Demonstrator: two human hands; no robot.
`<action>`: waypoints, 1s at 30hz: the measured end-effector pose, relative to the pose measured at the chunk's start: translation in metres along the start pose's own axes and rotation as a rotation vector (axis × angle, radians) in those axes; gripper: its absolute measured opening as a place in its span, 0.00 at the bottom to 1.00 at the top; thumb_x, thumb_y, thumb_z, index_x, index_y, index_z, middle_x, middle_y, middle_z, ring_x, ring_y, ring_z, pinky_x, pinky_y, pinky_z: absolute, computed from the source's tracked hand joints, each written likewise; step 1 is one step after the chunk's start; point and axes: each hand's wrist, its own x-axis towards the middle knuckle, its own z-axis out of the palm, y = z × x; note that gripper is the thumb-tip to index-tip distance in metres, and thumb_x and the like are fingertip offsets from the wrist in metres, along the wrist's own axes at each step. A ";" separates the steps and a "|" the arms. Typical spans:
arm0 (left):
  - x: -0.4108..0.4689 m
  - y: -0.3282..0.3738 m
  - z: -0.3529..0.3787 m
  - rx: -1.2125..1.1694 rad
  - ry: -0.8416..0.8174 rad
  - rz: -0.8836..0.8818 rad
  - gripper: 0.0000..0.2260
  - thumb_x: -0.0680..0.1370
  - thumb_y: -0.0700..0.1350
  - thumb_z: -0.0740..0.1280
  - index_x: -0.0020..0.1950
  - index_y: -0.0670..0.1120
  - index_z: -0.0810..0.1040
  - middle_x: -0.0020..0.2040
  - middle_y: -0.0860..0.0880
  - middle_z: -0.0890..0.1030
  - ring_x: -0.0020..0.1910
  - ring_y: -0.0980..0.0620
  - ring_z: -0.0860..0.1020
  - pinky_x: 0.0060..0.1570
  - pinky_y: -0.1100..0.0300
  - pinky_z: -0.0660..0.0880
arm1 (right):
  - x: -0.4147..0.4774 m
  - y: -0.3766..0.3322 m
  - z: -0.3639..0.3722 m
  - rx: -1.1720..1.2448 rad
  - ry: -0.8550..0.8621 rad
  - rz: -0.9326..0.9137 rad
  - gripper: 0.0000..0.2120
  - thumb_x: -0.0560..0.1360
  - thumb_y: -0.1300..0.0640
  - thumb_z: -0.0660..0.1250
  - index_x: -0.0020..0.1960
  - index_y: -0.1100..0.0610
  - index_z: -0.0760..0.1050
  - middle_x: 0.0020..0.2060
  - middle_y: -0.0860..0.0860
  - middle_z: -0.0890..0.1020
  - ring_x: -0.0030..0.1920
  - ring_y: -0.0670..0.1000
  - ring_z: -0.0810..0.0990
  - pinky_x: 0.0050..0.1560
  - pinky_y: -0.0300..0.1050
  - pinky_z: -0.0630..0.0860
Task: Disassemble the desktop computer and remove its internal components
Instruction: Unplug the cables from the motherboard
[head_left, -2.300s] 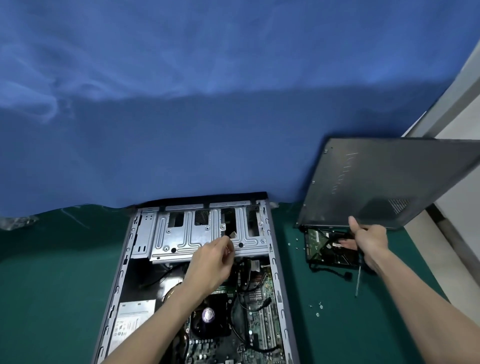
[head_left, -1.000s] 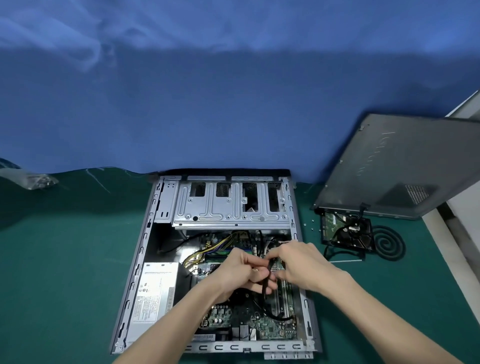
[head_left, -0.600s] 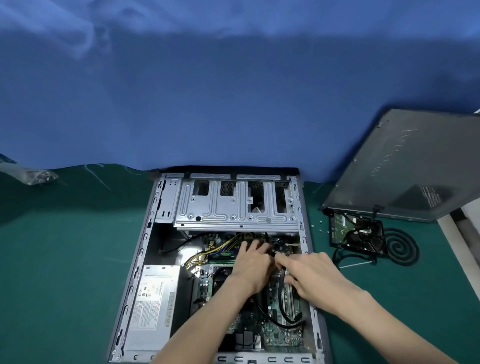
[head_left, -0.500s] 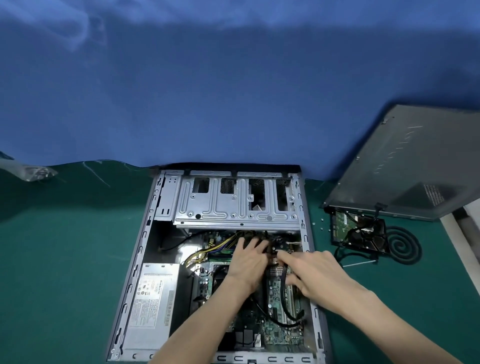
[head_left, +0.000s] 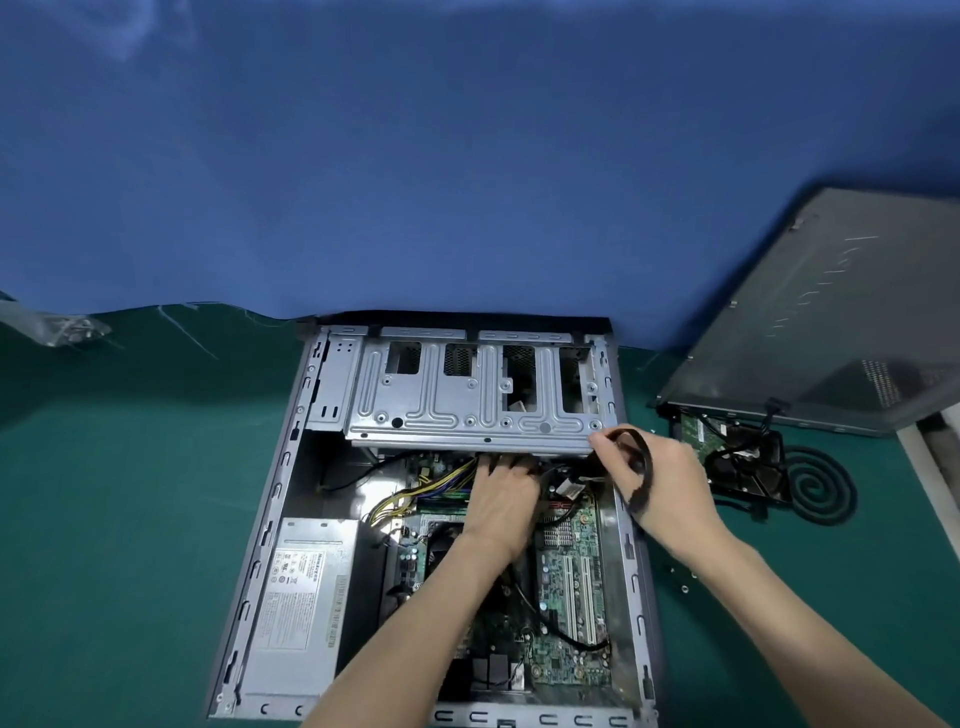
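Note:
The open computer case (head_left: 270, 509) lies flat on the green mat, its silver drive cage (head_left: 467, 410) at the far end. A grey power supply (head_left: 298, 597) fills the near left corner, and the green motherboard (head_left: 571, 587) lies on the right. My left hand (head_left: 501, 501) reaches under the drive cage's front edge among the cables; its fingertips are hidden there. My right hand (head_left: 660, 478) grips a flat black cable (head_left: 641, 467) that loops over its back, lifted above the case's right wall.
The grey side panel (head_left: 831, 322) leans against the blue backdrop at the right. Below it lie a removed fan and hard drive (head_left: 737, 457) and a black coil (head_left: 821, 488). Small screws (head_left: 683, 587) dot the mat right of the case. A clear plastic bag (head_left: 62, 327) is at far left.
My right hand has come up out of the case toward the right wall, drawing the flat black cable with it. My left hand has pushed further under the drive cage.

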 end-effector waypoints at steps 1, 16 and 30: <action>0.006 0.003 -0.004 -0.030 -0.009 -0.043 0.11 0.79 0.51 0.64 0.57 0.47 0.78 0.56 0.46 0.80 0.60 0.44 0.74 0.65 0.49 0.60 | 0.003 -0.001 0.001 -0.042 0.025 -0.018 0.19 0.77 0.40 0.59 0.42 0.52 0.80 0.29 0.46 0.79 0.33 0.53 0.78 0.36 0.47 0.74; 0.020 0.011 0.007 -0.068 -0.074 0.012 0.12 0.77 0.39 0.61 0.59 0.47 0.75 0.53 0.44 0.81 0.56 0.42 0.76 0.64 0.46 0.60 | 0.008 -0.005 0.031 -0.447 0.434 -0.422 0.22 0.83 0.55 0.51 0.35 0.60 0.74 0.28 0.51 0.72 0.25 0.51 0.70 0.27 0.38 0.57; 0.014 0.033 -0.004 -0.167 0.066 -0.089 0.08 0.75 0.36 0.61 0.42 0.48 0.75 0.46 0.47 0.81 0.52 0.44 0.76 0.66 0.43 0.59 | 0.008 -0.006 0.034 -0.309 0.599 -0.469 0.14 0.80 0.61 0.57 0.36 0.60 0.68 0.25 0.51 0.67 0.26 0.47 0.60 0.29 0.36 0.55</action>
